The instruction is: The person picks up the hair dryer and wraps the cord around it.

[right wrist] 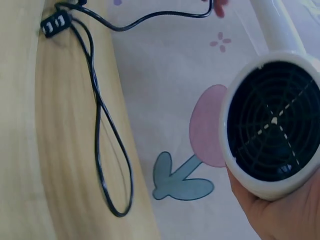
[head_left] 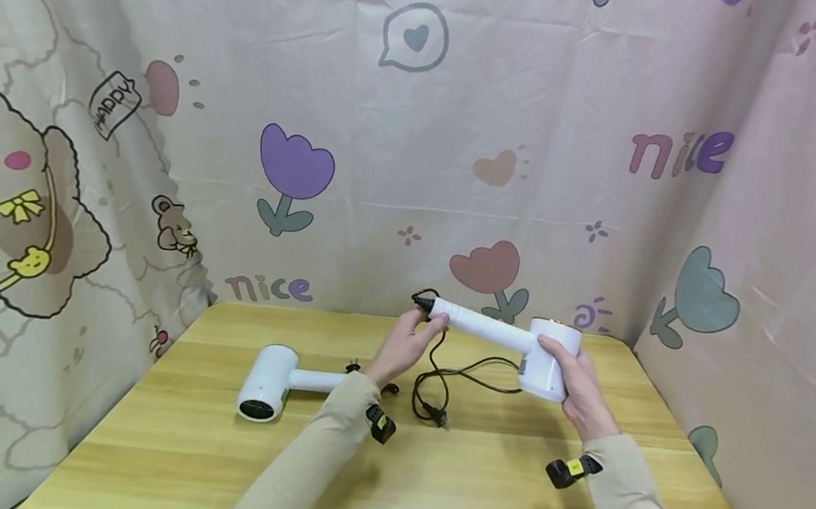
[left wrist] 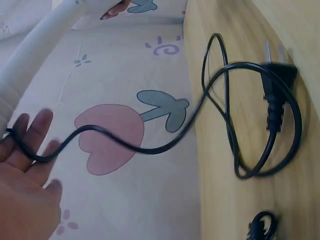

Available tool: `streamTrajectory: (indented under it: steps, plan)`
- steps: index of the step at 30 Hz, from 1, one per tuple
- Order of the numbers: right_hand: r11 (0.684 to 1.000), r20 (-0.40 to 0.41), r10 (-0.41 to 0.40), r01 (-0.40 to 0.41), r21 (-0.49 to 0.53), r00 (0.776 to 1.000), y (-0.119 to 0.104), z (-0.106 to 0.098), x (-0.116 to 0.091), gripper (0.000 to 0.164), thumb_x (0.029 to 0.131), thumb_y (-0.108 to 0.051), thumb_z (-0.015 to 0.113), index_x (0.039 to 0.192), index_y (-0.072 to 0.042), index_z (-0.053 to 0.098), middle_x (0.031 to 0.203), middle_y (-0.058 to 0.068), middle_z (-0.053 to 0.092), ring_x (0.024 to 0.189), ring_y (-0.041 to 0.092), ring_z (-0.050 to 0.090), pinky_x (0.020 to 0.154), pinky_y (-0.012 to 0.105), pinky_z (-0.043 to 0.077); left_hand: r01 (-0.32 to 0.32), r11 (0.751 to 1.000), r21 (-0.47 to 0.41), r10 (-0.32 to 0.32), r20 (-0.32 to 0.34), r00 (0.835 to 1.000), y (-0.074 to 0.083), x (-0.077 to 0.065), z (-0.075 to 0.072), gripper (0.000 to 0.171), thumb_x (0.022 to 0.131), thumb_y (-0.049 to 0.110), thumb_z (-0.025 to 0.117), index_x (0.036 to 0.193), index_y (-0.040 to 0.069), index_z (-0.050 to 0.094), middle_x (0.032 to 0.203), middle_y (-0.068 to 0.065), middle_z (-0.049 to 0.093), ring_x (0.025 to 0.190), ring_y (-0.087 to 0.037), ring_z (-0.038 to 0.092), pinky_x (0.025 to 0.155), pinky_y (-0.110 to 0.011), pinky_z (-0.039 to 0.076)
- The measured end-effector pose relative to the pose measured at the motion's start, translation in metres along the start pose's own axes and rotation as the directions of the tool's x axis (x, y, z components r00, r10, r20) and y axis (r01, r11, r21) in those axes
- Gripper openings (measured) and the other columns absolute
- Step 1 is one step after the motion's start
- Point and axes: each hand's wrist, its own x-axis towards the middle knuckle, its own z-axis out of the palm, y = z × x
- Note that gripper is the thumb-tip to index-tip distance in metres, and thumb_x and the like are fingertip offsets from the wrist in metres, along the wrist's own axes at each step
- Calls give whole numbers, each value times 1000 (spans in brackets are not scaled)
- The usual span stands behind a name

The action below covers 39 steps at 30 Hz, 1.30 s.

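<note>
A white hair dryer (head_left: 489, 328) is held in the air above the table, its barrel at the right and its handle pointing left. My right hand (head_left: 587, 390) grips the barrel; the right wrist view shows the dark round grille (right wrist: 265, 135) at the barrel's end. At the handle's tip, my left hand (head_left: 407, 340) holds the end where the black cord (left wrist: 150, 150) comes out. That cord drops to the table in loose loops, with its plug (left wrist: 277, 82) lying there. A second white hair dryer (head_left: 267, 376) lies at the left, its handle partly hidden behind my left arm.
The wooden table (head_left: 161, 444) reaches back to a patterned fabric curtain (head_left: 406, 123), which also hangs at both sides. Beside my left wrist, part of the second dryer's bundled black cord (head_left: 391, 388) shows.
</note>
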Motion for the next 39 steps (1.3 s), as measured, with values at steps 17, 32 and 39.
streamTrajectory:
  steps: [17, 32, 39]
  plan:
    - [869, -158, -375, 288, -402, 913, -32, 14, 10, 73, 81, -33, 80, 138, -6, 43, 120, 16, 55, 97, 22, 55, 76, 28, 52, -103, 892, 439, 94, 41, 995, 4, 11, -7, 16, 100, 15, 55, 98, 6, 68, 76, -5, 57, 60, -10, 52, 55, -21, 47]
    - [596, 70, -515, 416, -687, 854, -53, 14, 15, 81, 72, -31, 84, 140, -14, 44, 117, 18, 59, 94, 34, 58, 73, 37, 47, -475, 440, 762, 333, 353, 874, 16, 25, -29, 10, 90, 9, 70, 98, 12, 74, 96, -2, 73, 86, -17, 67, 77, -28, 57]
    - [734, 181, -377, 412, -540, 908, -45, -13, 26, 77, 79, -23, 82, 141, -5, 40, 123, 23, 55, 99, 29, 56, 78, 36, 48, -497, 515, 699, 397, 320, 860, 14, 22, -40, 10, 87, 26, 73, 92, 20, 77, 83, 7, 69, 69, -5, 62, 62, -20, 51]
